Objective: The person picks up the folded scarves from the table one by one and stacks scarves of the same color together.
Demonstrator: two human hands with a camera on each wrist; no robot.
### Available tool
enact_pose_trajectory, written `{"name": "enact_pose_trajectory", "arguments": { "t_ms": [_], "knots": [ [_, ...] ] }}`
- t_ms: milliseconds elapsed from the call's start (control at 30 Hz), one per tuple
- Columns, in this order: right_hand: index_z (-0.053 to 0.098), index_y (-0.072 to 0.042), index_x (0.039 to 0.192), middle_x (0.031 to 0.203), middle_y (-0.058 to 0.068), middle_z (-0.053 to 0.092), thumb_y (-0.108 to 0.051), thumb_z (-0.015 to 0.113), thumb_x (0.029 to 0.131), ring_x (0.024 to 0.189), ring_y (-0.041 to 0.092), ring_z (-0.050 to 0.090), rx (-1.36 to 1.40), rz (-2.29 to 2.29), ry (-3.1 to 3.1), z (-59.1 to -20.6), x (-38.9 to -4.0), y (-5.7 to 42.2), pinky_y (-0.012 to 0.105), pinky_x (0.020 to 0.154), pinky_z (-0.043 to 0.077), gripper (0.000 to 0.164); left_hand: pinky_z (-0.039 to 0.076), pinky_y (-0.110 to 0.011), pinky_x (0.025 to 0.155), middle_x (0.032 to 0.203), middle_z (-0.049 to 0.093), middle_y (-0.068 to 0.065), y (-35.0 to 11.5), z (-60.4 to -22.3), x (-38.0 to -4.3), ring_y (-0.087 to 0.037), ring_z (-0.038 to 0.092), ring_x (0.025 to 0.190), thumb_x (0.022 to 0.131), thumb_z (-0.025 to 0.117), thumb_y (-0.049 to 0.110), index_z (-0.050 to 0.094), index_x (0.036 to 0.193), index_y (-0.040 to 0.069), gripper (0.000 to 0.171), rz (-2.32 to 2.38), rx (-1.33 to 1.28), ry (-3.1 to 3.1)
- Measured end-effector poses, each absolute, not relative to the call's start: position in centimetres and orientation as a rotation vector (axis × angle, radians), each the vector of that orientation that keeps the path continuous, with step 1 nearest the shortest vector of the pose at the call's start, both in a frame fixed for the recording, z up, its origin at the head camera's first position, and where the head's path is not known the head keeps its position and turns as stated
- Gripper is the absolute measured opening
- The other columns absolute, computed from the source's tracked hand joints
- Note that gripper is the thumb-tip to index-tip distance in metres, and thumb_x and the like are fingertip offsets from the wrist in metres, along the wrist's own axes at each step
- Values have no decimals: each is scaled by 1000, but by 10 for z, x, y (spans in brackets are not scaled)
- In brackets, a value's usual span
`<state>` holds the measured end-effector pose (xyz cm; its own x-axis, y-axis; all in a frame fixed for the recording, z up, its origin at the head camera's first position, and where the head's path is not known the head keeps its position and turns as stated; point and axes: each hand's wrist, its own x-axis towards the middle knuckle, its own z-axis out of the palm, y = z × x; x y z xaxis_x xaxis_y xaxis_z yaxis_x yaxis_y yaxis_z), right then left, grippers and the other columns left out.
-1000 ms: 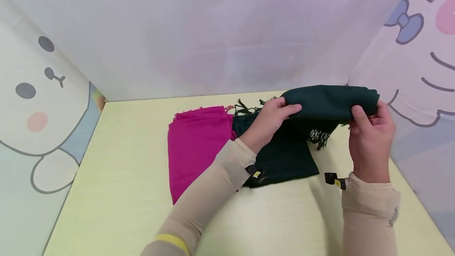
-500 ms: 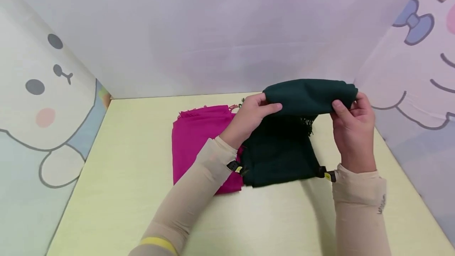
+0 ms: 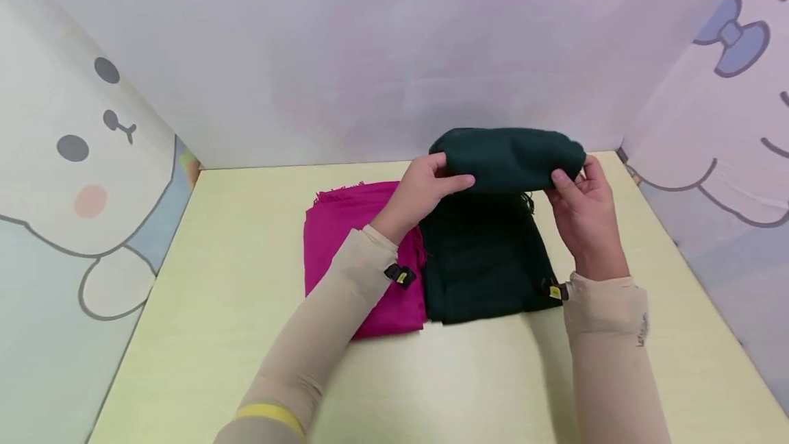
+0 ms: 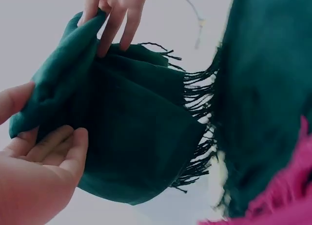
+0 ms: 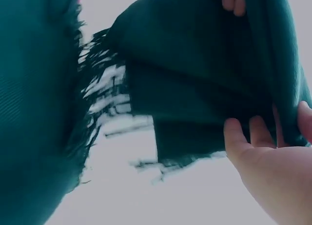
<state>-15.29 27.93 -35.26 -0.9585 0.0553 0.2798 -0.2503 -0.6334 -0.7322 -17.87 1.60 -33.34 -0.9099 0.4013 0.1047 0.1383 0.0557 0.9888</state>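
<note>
A folded dark green scarf [image 3: 508, 156] with a fringed end hangs raised between both hands, above a second dark green folded cloth [image 3: 493, 273] on the table. My left hand [image 3: 417, 194] pinches its left end, thumb in front and fingers behind. The right hand [image 3: 582, 207] grips the other end the same way. In the left wrist view the scarf's fringe [image 4: 197, 152] dangles toward the green cloth below. The right wrist view shows the fringe [image 5: 105, 79] close over that cloth, with the right fingers [image 5: 239, 137] under the fold.
A folded magenta fringed cloth [image 3: 333, 245] lies left of the green one, their edges meeting, partly behind the left forearm. The pale yellow table [image 3: 246, 259] ends at a white back wall [image 3: 394, 53]. Printed side panels [image 3: 74, 190] stand left and right.
Both hands have carried the raised green scarf leftward, so it now hangs over the back part of the lying green cloth. The view has shifted slightly. Both grips stay the same.
</note>
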Motion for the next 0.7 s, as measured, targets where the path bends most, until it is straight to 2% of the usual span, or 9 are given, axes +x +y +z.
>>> {"name": "enact_pose_trajectory", "arguments": {
  "t_ms": [200, 433, 500, 567, 667, 700],
  "knots": [
    [49, -2, 125, 114, 11, 69, 10, 49, 98, 100, 19, 65, 233, 2653, -1459, -376, -145, 287, 28, 92, 54, 30, 47, -29, 67, 76, 48, -10, 16, -353, -170, -20, 53, 72, 94, 71, 28, 54, 89, 9, 26, 1804, 520, 2192],
    [49, -2, 128, 121, 9, 65, 4, 55, 98, 104, 16, 65, 165, 2577, -1676, -382, -124, 290, 25, 94, 53, 32, 41, -28, 61, 66, 40, -6, 17, -366, -139, -17, 43, 59, 94, 71, 25, 49, 83, 8, 30, 1830, 397, 2120],
    [50, -2, 127, 119, 8, 65, 2, 57, 97, 103, 15, 65, 131, 2534, -1748, -381, -117, 291, 24, 93, 53, 31, 49, -26, 67, 70, 48, -4, 18, -368, -130, -20, 54, 64, 95, 70, 21, 52, 87, 7, 24, 1902, 346, 1999],
    [50, -3, 127, 118, 7, 66, -2, 60, 97, 103, 15, 65, 96, 2485, -1819, -379, -109, 292, 23, 93, 53, 32, 56, -29, 77, 75, 54, -6, 21, -370, -121, -28, 65, 77, 95, 69, 16, 54, 91, 5, 19, 1982, 286, 1855],
    [51, -2, 127, 116, 5, 67, -6, 63, 96, 102, 14, 66, 36, 2424, -1907, -377, -97, 293, 21, 93, 52, 34, 58, -41, 88, 87, 62, -8, 26, -374, -109, -41, 66, 104, 96, 67, 10, 55, 99, 3, 14, 2068, 190, 1652],
    [51, -2, 127, 115, 5, 68, -7, 64, 96, 102, 13, 66, 14, 2412, -1931, -377, -93, 293, 21, 92, 52, 34, 57, -43, 88, 88, 61, -9, 27, -376, -105, -43, 65, 106, 96, 66, 9, 55, 101, 2, 14, 2081, 164, 1610]
  ]
}}
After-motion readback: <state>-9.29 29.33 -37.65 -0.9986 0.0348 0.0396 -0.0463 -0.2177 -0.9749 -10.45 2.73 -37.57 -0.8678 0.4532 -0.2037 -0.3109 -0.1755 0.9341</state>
